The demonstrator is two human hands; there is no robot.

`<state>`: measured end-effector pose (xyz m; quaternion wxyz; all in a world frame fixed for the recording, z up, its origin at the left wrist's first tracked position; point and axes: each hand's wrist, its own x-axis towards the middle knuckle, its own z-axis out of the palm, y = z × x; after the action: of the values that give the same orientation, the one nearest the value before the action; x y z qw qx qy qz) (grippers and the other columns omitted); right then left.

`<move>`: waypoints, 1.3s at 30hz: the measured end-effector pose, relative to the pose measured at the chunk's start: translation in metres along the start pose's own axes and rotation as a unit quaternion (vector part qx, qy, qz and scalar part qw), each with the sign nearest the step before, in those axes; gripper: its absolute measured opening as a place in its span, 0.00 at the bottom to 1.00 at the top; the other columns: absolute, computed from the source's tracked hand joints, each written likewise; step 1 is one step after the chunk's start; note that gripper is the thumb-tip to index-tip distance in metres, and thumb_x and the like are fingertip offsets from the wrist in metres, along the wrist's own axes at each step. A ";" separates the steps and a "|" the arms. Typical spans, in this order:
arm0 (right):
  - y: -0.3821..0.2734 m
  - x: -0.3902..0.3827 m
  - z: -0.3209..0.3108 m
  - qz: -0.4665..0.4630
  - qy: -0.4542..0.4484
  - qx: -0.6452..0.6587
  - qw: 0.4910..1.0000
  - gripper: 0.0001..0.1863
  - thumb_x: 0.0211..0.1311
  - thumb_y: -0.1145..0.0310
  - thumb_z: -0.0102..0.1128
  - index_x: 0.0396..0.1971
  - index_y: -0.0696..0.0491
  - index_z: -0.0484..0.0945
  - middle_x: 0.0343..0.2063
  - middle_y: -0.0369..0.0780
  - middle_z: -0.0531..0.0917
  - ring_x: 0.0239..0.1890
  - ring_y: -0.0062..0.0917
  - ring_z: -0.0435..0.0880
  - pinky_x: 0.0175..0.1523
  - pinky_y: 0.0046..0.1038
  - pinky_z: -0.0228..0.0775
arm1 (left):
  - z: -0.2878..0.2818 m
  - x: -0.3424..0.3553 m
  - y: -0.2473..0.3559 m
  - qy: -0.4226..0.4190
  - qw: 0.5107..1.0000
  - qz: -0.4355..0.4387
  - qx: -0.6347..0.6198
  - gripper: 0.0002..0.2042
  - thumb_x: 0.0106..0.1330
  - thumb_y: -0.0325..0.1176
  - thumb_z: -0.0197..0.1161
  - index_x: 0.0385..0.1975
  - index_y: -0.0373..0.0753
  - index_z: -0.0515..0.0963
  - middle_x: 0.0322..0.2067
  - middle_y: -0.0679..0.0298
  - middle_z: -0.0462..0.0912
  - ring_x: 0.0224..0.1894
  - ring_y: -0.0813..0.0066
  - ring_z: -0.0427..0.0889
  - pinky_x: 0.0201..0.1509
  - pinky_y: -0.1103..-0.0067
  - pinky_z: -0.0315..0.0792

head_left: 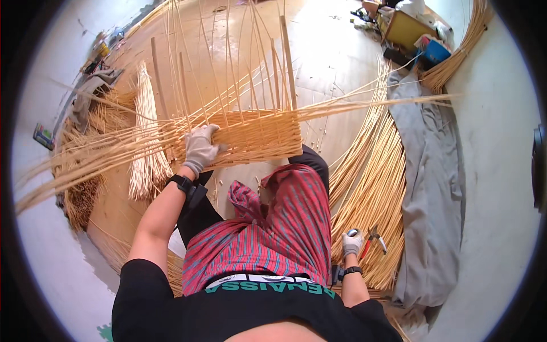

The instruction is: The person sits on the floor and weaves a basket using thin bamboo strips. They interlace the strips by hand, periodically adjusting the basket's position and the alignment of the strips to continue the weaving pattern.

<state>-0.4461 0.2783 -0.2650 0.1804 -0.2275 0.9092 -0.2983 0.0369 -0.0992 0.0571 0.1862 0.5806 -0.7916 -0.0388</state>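
At eleven o'clock stands the wicker weave [262, 134] with upright stakes [289, 62], grasped toward its nine-o'clock end by the gloved left hand's [199, 150] fingers, while at four o'clock, by the pale rods [373, 199] and just left of red-handled shears [373, 234], the gloved right hand [351, 244] curls, its hold unclear.

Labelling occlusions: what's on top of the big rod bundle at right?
Red-handled pruners lie on the bundle; the gloved right hand is over its left edge, contact unclear. Rods beneath both are covered.
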 end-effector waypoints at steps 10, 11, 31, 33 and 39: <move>-0.138 -0.001 -0.057 0.039 -0.103 0.564 0.819 0.23 0.58 0.84 0.58 0.52 0.49 0.71 0.30 0.39 0.77 0.23 0.23 0.77 0.27 0.24 0.75 | 0.042 -0.124 -0.002 0.108 0.992 0.045 -0.044 0.26 0.45 0.48 0.79 0.44 0.46 0.82 0.35 0.61 0.80 0.45 0.55 0.76 0.54 0.61 0.64; -0.166 -0.011 -0.066 0.028 -0.129 0.567 0.813 0.21 0.58 0.84 0.58 0.50 0.49 0.72 0.31 0.39 0.78 0.26 0.25 0.80 0.28 0.25 0.78 | 0.045 -0.125 -0.003 0.110 0.990 0.052 -0.067 0.25 0.46 0.47 0.79 0.44 0.46 0.81 0.35 0.62 0.80 0.46 0.54 0.76 0.54 0.59 0.63; -0.456 -0.140 -0.054 -0.292 -0.453 0.329 0.775 0.23 0.73 0.57 0.59 0.59 0.56 0.76 0.46 0.43 0.85 0.31 0.23 0.85 0.36 0.25 0.79 | -0.041 -0.101 0.094 -0.050 0.956 -0.054 -0.286 0.20 0.67 0.46 0.69 0.54 0.45 0.78 0.44 0.60 0.83 0.49 0.67 0.82 0.58 0.68 0.72; -0.492 -0.154 -0.065 -0.398 -0.426 0.279 0.763 0.27 0.69 0.59 0.63 0.64 0.56 0.73 0.53 0.45 0.83 0.39 0.25 0.87 0.44 0.26 0.80 | -0.006 -0.082 0.083 -0.212 0.719 -0.075 -0.658 0.18 0.72 0.44 0.65 0.55 0.41 0.77 0.43 0.63 0.83 0.44 0.73 0.84 0.50 0.74 0.77; -0.568 -0.116 -0.121 -0.601 -0.358 0.062 0.712 0.36 0.62 0.57 0.68 0.68 0.53 0.69 0.59 0.53 0.79 0.60 0.42 0.81 0.61 0.36 0.75 | -0.062 -0.028 0.105 -0.225 0.656 0.018 -0.720 0.13 0.76 0.39 0.60 0.49 0.36 0.75 0.40 0.63 0.83 0.39 0.75 0.84 0.46 0.77 0.80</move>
<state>-0.2322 -0.0134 0.2036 0.2890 -0.8037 0.4277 -0.2960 -0.0297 -0.0295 0.1365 0.3632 0.2237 -0.5440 -0.7226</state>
